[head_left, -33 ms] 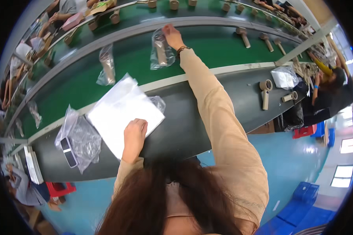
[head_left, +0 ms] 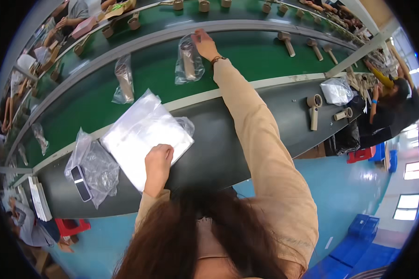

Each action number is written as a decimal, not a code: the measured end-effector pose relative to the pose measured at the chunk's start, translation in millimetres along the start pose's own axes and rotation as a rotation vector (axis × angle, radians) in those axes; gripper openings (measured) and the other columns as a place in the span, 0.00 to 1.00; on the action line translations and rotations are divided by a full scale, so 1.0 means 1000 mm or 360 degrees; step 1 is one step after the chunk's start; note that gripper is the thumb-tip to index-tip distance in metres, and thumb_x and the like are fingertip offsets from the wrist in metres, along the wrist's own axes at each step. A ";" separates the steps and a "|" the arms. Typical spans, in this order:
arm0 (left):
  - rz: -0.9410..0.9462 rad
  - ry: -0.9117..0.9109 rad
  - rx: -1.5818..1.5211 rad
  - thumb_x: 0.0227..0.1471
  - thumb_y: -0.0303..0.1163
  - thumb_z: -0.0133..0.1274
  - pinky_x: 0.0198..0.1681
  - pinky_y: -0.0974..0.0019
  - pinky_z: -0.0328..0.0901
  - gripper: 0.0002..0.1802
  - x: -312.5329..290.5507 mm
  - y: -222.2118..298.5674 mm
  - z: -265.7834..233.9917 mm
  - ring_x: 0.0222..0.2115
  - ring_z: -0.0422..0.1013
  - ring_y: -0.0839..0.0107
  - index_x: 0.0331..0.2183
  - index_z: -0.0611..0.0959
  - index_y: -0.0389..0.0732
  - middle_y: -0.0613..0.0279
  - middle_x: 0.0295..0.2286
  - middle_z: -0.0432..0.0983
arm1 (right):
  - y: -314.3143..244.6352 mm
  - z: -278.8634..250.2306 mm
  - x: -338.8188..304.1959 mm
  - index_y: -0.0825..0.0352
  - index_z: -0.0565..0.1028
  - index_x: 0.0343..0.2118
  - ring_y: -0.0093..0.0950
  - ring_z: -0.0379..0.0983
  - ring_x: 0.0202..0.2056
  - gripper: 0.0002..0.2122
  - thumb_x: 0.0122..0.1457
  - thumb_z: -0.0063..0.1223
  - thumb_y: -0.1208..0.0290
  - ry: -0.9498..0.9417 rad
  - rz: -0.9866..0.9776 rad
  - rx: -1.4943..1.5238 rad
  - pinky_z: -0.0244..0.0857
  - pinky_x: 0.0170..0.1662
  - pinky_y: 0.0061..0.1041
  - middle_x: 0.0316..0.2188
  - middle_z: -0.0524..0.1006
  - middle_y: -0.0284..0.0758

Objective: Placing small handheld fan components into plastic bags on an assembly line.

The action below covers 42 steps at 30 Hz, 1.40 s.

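Note:
My right hand (head_left: pixel 205 44) reaches far forward over the green conveyor belt. Its fingers are stretched out at the top right of a clear bag with a beige handheld fan (head_left: pixel 188 63) in it, lying on the belt. My left hand (head_left: pixel 158 165) rests on a stack of flat, shiny clear plastic bags (head_left: pixel 142 128) on the dark table. Its fingers are bent and pressed together at the upper bag; the fingertips are partly hidden. A second bagged fan (head_left: pixel 124 79) lies on the belt to the left.
A phone (head_left: pixel 81 183) lies on crumpled plastic (head_left: pixel 100 167) at the left. Two unbagged fans, one (head_left: pixel 314 111) larger, lie on the table's right, near a white plastic bundle (head_left: pixel 336 90). More fans (head_left: pixel 286 43) sit on the belt. A metal post (head_left: pixel 358 55) stands right. Other people work around.
The bagged fans on the belt have shifted slightly left. My right hand's fingertips have moved a little left too. My left hand stays on the bags.

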<state>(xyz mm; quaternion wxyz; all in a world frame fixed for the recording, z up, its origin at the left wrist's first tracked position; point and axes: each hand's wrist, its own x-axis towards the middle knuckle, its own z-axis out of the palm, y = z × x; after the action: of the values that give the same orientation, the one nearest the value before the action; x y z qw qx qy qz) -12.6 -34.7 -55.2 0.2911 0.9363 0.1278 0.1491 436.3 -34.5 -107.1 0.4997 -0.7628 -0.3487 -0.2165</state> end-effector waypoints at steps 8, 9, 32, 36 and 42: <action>-0.0678 -0.0190 -0.0311 0.35 0.27 0.69 0.26 0.71 0.65 0.11 0.015 0.004 -0.008 0.19 0.72 0.75 0.21 0.82 0.34 0.60 0.16 0.76 | 0.143 -0.170 0.032 0.64 0.73 0.41 0.37 0.75 0.35 0.16 0.53 0.54 0.60 0.0093 -0.0226 -0.1614 0.71 0.31 0.37 0.35 0.75 0.39; -0.0720 -0.0204 -0.0413 0.34 0.27 0.70 0.28 0.74 0.66 0.12 0.013 0.001 -0.011 0.21 0.72 0.78 0.21 0.82 0.33 0.62 0.17 0.76 | 0.155 -0.183 0.038 0.64 0.73 0.42 0.38 0.74 0.37 0.17 0.52 0.55 0.60 0.0032 -0.0065 -0.1735 0.71 0.32 0.38 0.38 0.74 0.40; -0.0549 0.0010 -0.0725 0.52 0.21 0.55 0.34 0.73 0.68 0.05 0.005 -0.006 -0.016 0.30 0.73 0.76 0.34 0.78 0.35 0.62 0.28 0.77 | 0.176 -0.291 0.080 0.69 0.68 0.44 0.41 0.75 0.42 0.30 0.48 0.62 0.48 -0.0327 -0.0244 -0.1994 0.72 0.40 0.39 0.47 0.72 0.46; -0.0390 0.0160 -0.0491 0.48 0.21 0.56 0.35 0.70 0.68 0.05 0.002 -0.002 -0.005 0.29 0.72 0.69 0.32 0.80 0.34 0.59 0.28 0.76 | 0.024 -0.287 0.012 0.69 0.66 0.49 0.40 0.74 0.44 0.28 0.51 0.60 0.54 -0.0140 -0.0180 -0.1424 0.69 0.46 0.38 0.49 0.70 0.46; -0.0184 0.0244 -0.0381 0.42 0.21 0.57 0.37 0.64 0.68 0.19 -0.009 -0.006 0.004 0.33 0.72 0.63 0.40 0.77 0.39 0.60 0.36 0.74 | -0.146 -0.239 -0.158 0.68 0.62 0.51 0.33 0.70 0.47 0.25 0.53 0.58 0.66 -0.0170 0.0621 0.1152 0.69 0.50 0.35 0.46 0.69 0.40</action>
<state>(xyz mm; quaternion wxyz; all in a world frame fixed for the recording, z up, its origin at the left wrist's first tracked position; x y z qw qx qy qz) -20.2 -34.8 -63.7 0.3981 0.8718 0.1847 0.2175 226.2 -264.8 -28.2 0.7486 -0.5997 -0.2767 0.0589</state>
